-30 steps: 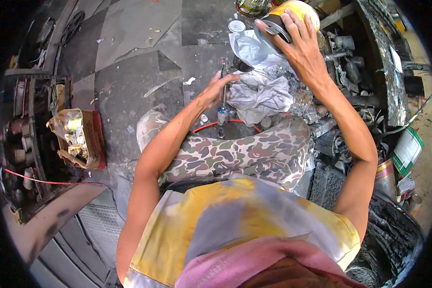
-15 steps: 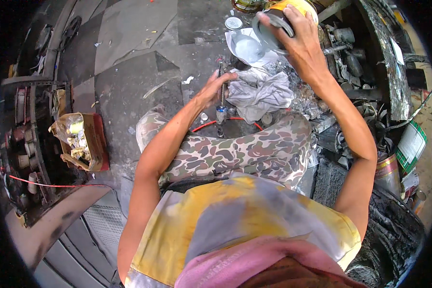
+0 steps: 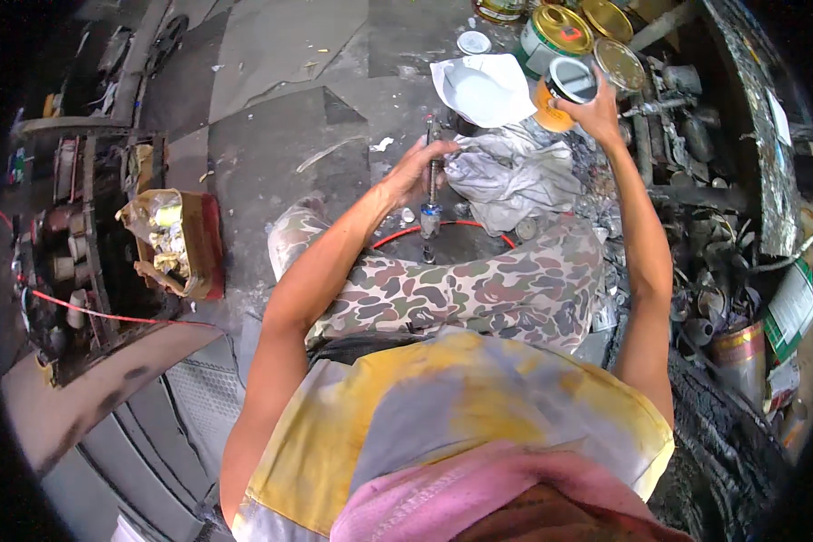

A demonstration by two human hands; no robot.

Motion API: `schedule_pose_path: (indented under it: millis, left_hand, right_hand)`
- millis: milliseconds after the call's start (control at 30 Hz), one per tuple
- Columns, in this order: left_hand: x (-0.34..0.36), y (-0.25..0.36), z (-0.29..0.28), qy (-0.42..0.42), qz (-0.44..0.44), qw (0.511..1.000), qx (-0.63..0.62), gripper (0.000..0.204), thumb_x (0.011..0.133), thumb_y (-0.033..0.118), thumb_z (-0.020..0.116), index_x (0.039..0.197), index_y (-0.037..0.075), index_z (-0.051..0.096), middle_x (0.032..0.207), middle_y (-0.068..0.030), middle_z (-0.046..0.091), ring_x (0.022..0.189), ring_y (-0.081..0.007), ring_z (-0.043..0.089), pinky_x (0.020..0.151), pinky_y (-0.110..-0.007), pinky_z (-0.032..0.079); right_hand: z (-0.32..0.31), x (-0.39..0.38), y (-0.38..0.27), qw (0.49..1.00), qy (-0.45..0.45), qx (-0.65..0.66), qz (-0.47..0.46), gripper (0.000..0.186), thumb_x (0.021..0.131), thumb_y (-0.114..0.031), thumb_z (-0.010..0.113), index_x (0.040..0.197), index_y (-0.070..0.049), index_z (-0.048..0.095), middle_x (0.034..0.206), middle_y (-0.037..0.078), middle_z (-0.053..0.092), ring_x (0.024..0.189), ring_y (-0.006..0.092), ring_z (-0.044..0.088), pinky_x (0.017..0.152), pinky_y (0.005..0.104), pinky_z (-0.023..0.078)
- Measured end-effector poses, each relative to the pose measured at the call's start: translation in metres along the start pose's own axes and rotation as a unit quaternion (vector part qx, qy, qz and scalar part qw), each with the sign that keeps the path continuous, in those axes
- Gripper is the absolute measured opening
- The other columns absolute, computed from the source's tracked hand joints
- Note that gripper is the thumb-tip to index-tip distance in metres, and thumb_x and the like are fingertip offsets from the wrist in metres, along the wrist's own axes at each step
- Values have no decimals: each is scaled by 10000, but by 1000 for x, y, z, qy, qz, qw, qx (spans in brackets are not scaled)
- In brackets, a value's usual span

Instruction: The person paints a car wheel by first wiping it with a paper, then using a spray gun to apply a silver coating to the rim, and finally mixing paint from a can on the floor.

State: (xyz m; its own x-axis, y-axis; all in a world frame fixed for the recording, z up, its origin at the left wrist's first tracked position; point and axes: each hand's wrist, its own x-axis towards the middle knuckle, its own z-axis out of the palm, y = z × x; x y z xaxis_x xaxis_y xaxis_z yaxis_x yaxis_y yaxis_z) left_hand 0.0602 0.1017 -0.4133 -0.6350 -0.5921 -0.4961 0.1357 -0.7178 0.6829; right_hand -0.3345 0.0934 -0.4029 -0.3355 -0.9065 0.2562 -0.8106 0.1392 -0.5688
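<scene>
My left hand (image 3: pixel 425 163) is closed around an upright metal tool (image 3: pixel 429 221) with a blue band, above a red hose (image 3: pixel 393 235). My right hand (image 3: pixel 596 113) grips an orange can (image 3: pixel 554 112) with a pale rim and grey top, at the right edge of a white paper (image 3: pixel 517 95) with a pale, shallow hollow in it. Between my hands lies a crumpled grey-white rag (image 3: pixel 510 181). A small white lid (image 3: pixel 473 42) sits behind the paper, and a green-and-white can (image 3: pixel 540 50) and gold-topped cans (image 3: pixel 610 20) stand beside the orange one.
Dirty metal parts and cans (image 3: pixel 686 135) crowd the right, along a splattered board (image 3: pixel 768 181). At the left are a carton of rubbish (image 3: pixel 176 239) and a dark rack (image 3: pixel 72 244) of parts. My crossed legs (image 3: pixel 443 294) are below my hands.
My right hand has brought the orange can down from tilted to upright among the other cans, whose tops are now more visible. My left hand stays on the tool; the view has shifted slightly.
</scene>
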Motion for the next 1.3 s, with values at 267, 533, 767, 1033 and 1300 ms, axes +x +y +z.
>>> schedule_pose_path:
  millis: [267, 533, 767, 1033, 1300]
  left_hand:
    - [-18, -3, -24, 31, -1, 999, -38, 222, 976, 265, 694, 1125, 132, 598, 946, -37, 650, 678, -166, 593, 648, -327, 483]
    - [-30, 26, -40, 43, 62, 984, -161, 283, 954, 281, 721, 1128, 165, 529, 862, -11, 534, 649, -167, 575, 620, -357, 469]
    - [-43, 88, -36, 64, 137, 960, -235, 269, 953, 216, 725, 1143, 120, 560, 956, -54, 569, 747, -197, 597, 662, -377, 507]
    - [-170, 216, 39, 96, 200, 953, -207, 361, 947, 221, 718, 1229, 155, 502, 1106, -48, 595, 1018, -326, 732, 747, -391, 560]
    - [-319, 329, 106, 114, 274, 911, -285, 295, 976, 187, 704, 1207, 150, 524, 1099, -40, 615, 1105, -351, 714, 897, -513, 575]
  right_hand:
    - [107, -22, 107, 993, 32, 37, 105, 1277, 610, -531, 956, 1607, -60, 311, 1522, 294, 438, 1465, 440, 369, 1198, 492, 344]
    - [100, -49, 110, 991, -63, -36, 110, 1258, 667, -506, 941, 1597, -5, 258, 1524, 317, 452, 1409, 457, 451, 1174, 514, 366]
    - [-3, -65, 78, 942, -280, -176, 54, 792, 775, -575, 843, 1286, 4, 665, 1289, 275, 663, 1255, 415, 611, 1074, 510, 468]
    - [-105, -32, -265, 954, -265, 114, -85, 336, 903, -244, 793, 1126, 0, 733, 995, 175, 713, 964, 330, 701, 845, 418, 548]
    - [-223, -21, -593, 908, -231, 216, -277, 433, 859, -170, 796, 1232, 1, 659, 1118, 177, 663, 1055, 374, 649, 924, 465, 520]
